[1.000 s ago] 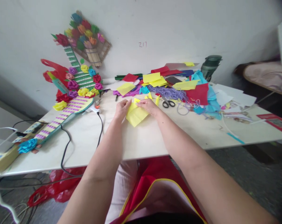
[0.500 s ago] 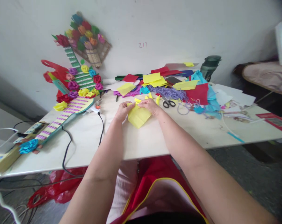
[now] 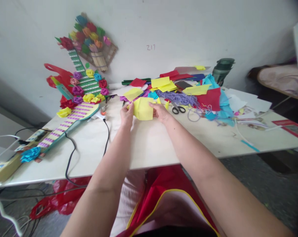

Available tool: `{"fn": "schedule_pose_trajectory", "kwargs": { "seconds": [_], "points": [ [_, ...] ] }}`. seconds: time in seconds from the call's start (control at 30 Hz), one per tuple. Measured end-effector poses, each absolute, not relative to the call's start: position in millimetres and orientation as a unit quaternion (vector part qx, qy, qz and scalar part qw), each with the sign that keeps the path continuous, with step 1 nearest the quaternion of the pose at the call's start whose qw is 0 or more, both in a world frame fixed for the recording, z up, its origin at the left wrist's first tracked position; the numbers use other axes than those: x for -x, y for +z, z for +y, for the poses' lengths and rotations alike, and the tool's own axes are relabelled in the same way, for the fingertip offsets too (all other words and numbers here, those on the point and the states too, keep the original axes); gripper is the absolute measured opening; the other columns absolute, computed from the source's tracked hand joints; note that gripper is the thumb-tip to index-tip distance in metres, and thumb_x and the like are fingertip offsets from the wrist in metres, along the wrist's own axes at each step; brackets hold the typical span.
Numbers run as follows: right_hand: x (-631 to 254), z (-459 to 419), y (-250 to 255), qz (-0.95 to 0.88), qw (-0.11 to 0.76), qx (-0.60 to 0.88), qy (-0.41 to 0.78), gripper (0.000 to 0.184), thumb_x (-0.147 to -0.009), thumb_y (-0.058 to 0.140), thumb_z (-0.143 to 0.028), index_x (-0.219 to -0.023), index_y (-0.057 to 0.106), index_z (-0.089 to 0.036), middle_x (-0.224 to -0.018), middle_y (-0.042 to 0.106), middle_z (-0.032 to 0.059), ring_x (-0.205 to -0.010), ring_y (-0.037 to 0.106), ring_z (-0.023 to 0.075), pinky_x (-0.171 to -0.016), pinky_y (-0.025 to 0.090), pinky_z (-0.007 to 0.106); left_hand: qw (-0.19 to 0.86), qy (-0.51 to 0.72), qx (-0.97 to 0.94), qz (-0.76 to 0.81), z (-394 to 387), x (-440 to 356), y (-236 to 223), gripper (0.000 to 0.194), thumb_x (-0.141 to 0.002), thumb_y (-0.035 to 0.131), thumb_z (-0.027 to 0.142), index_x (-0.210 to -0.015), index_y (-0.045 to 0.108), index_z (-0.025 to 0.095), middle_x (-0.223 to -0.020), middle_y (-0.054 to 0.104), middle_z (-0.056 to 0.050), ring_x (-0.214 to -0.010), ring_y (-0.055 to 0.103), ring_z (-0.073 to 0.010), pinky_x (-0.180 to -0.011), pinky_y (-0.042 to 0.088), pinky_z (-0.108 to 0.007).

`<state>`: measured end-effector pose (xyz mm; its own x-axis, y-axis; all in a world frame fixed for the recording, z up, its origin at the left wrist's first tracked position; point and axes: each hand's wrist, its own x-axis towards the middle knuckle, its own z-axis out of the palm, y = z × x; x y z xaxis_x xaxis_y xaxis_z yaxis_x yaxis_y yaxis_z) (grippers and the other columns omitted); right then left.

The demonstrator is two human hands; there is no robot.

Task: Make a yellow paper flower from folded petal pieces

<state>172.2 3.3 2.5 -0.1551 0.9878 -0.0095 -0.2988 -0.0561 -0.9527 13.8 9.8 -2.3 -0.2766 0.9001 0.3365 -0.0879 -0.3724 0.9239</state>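
Observation:
A yellow sheet of crepe paper is stretched between my two hands, just above the table, with a faint crease in it. My left hand pinches its left edge. At the opposite edge, my right hand grips the paper between thumb and fingers. Small twisted yellow paper pieces lie just beyond my right hand, partly hidden. Black-handled scissors rest to the right of that hand. Behind the sheet are stacked yellow papers.
A guitar-shaped board with paper flowers leans at the left against the wall. Purple yarn, red paper and blue paper pile up at the back right. A dark bottle stands behind. A black cable crosses the table's front edge.
The yellow sheet has turned from a hanging corner-down position to a flatter, raised one. My hands have moved slightly apart, now holding its opposite side edges.

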Motion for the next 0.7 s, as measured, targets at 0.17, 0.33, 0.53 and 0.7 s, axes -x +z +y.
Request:
{"fn": "schedule_pose_trajectory", "kwargs": {
  "seconds": [0.17,0.33,0.53,0.7],
  "points": [
    [-167,5,2,-0.443,0.561,0.442,0.541,0.012,-0.065,0.07,-0.018,-0.074,0.066,-0.012,-0.068,0.068,0.0032,-0.063,0.063,0.013,-0.07,0.051,0.028,0.424,0.632,-0.492,0.423,5,-13,-1,0.044,-0.052,0.076,0.049,-0.066,0.052,0.015,-0.058,0.053,0.003,-0.054,0.052,-0.0093,-0.054,0.044,-0.023],
    [-172,3,4,-0.506,0.521,0.456,0.514,0.011,-0.063,0.07,-0.019,-0.07,0.067,-0.012,-0.064,0.067,0.002,-0.06,0.061,0.0126,-0.066,0.05,0.026,0.475,0.545,-0.533,0.439,-3,-2,7,0.042,-0.051,0.076,0.048,-0.066,0.057,0.014,-0.059,0.057,0.0,-0.054,0.054,-0.0112,-0.055,0.045,-0.024],
    [-171,-1,2,-0.563,0.458,0.433,0.535,0.016,-0.062,0.072,-0.026,-0.069,0.065,-0.013,-0.06,0.064,0.0003,-0.057,0.058,0.0118,-0.061,0.048,0.025,0.423,0.509,-0.581,0.474,-2,3,6,0.037,-0.054,0.076,0.044,-0.056,0.052,0.016,-0.049,0.05,0.003,-0.047,0.048,-0.0091,-0.045,0.035,-0.021],
    [-171,0,5,-0.562,0.495,0.483,0.453,0.013,-0.066,0.066,-0.025,-0.062,0.062,-0.013,-0.057,0.059,-0.0021,-0.056,0.054,0.0105,-0.056,0.043,0.022,0.42,0.508,-0.588,0.468,0,-3,2,0.038,-0.062,0.07,0.05,-0.059,0.051,0.017,-0.046,0.049,0.003,-0.038,0.043,-0.0083,-0.037,0.029,-0.021]
  ]
}}
